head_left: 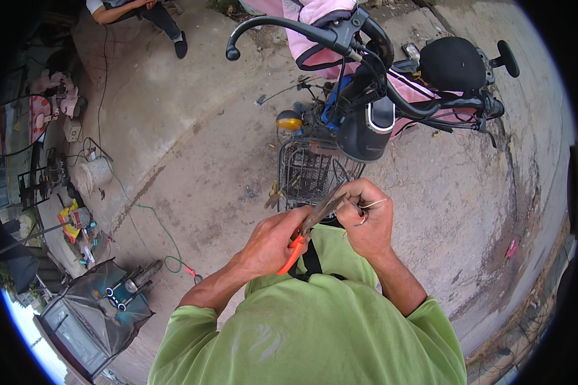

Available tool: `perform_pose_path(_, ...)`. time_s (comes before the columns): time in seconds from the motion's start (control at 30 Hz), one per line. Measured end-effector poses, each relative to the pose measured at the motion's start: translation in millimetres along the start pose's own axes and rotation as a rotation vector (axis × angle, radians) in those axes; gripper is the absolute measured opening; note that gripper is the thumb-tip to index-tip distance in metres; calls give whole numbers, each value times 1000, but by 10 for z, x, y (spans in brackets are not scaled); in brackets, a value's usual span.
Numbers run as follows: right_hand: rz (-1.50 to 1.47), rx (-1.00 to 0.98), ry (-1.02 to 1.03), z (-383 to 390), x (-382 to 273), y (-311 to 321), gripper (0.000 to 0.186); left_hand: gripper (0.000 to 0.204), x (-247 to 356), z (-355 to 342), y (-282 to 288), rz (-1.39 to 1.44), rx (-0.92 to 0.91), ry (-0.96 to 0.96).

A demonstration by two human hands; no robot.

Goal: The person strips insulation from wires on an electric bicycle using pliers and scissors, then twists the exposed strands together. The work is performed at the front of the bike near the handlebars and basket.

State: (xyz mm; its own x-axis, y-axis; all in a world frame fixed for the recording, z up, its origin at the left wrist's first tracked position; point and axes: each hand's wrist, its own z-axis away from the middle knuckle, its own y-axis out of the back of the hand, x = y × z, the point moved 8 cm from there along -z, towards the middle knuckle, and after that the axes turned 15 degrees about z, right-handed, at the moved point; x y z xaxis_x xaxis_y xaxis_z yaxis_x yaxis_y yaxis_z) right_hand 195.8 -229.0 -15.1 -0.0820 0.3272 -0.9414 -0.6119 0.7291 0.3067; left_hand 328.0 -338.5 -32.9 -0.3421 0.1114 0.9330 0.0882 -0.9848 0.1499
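Outdoors, left hand point(270, 242) grips orange-handled pliers point(309, 230), their tip meeting thin wires point(371, 205) pinched in the clenched right hand point(366, 217), beside an electric scooter's wire basket point(308, 172).

Cracked concrete yard point(192, 173) in daylight

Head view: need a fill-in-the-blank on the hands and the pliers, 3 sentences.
1. The left hand grips pliers whose handles are ____ in colour.
2. The right hand pinches a thin ____ at the pliers' tip.
3. Ahead of the hands, the electric scooter carries a wire ____ at its front.

Missing words: orange; wire; basket
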Motion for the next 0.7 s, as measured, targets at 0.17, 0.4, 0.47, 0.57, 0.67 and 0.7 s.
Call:
perform_pose_path(0.17, -26, -22, -23, 6, 30, -16, 6, 42, 25, 11, 7, 15, 20, -13)
perform_pose_path(0.4, -37, -9, -26, 7, 62, -35, 6, 34, 19, 9, 34, -7, 37, -24)
perform_pose_path(0.47, -36, -6, -25, 12, 78, -40, 7, 33, 23, 10, 40, -25, 49, -35)
perform_pose_path(0.57, 33, 31, 14, 10, 65, -24, 8, 32, 26, 16, 47, -56, 68, -49)
perform_pose_path(0.67, 84, 54, 14, 8, 41, -11, 10, 32, 26, 14, 46, -83, 82, -61)
perform_pose_path(0.7, 95, 59, 9, 8, 35, -9, 10, 32, 27, 13, 45, -90, 85, -55)
